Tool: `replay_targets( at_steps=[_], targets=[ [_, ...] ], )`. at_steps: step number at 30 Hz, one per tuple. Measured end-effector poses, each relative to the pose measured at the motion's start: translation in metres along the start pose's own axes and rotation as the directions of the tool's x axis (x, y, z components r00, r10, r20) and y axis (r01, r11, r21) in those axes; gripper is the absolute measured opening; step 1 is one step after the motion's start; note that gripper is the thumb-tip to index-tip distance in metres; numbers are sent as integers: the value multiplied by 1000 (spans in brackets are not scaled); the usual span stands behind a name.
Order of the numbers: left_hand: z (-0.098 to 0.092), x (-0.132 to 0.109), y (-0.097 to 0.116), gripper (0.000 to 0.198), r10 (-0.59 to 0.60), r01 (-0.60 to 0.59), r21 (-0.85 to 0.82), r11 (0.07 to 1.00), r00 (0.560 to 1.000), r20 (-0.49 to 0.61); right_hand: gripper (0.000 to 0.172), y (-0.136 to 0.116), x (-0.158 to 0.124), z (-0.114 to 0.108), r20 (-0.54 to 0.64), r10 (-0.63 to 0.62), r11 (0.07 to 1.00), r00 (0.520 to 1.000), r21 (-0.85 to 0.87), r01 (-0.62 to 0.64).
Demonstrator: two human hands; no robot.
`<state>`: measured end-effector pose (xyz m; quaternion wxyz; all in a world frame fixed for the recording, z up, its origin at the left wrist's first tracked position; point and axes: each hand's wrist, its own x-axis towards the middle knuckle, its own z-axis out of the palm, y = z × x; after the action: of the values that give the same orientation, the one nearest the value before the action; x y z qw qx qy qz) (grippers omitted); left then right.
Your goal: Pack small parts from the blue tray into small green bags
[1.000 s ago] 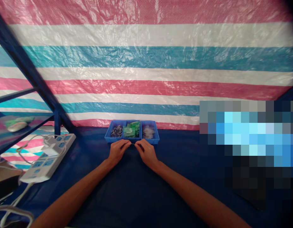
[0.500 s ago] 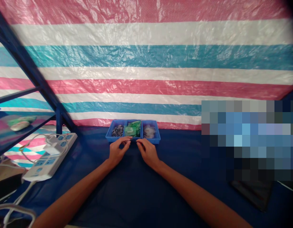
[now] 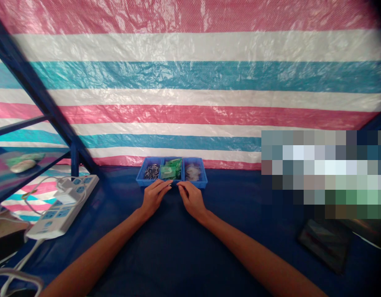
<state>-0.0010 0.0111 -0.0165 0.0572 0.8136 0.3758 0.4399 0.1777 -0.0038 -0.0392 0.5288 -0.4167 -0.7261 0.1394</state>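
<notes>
My left hand (image 3: 153, 199) is just in front of a blue divided tray (image 3: 141, 182), its thumb and fingers pinched together. Facing it across a narrow gap, my right hand (image 3: 193, 201) is also closed in a pinch. Whatever sits between the fingertips of either hand is too small to make out. In the tray's left compartment lie many thin dark and silvery metal pieces (image 3: 152, 171). Green plastic packets (image 3: 172, 169) fill the middle one. The right compartment holds whitish translucent pieces (image 3: 193, 171).
At the left, a white power strip (image 3: 62, 210) with a plugged-in adapter and cables rests on the dark blue tabletop (image 3: 178, 255). A flat dark object (image 3: 325, 246) lies at the right, below a blurred-out area. Striped plastic sheeting (image 3: 178, 74) hangs behind the tray.
The left fingers have straightened slightly and drawn closer together. My right hand stays almost in place. The view has shifted a little.
</notes>
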Motion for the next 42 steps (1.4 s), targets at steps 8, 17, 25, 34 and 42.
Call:
replay_targets(
  at_steps=[8,17,25,34,42],
  targets=[
    [-2,1,2,14,5,-6,-61,998,1000,-19,24,-2,1,-1,-6,-2,1000,1000,12,2],
    [2,-4,-3,20,-84,82,-83,993,996,-19,20,0,-2,0,57,-26,1000,998,5,25],
    [2,-5,-3,23,-114,121,-147,982,992,52,21,-1,-2,0,97,-47,999,994,4,47],
    [0,-2,3,17,-19,20,-33,999,999,34,23,2,-2,1,24,3,1000,1000,-2,-3],
    [-8,1,-11,13,130,-114,147,983,987,-99,26,-2,-1,-2,25,3,1000,1000,31,-4]
  ],
)
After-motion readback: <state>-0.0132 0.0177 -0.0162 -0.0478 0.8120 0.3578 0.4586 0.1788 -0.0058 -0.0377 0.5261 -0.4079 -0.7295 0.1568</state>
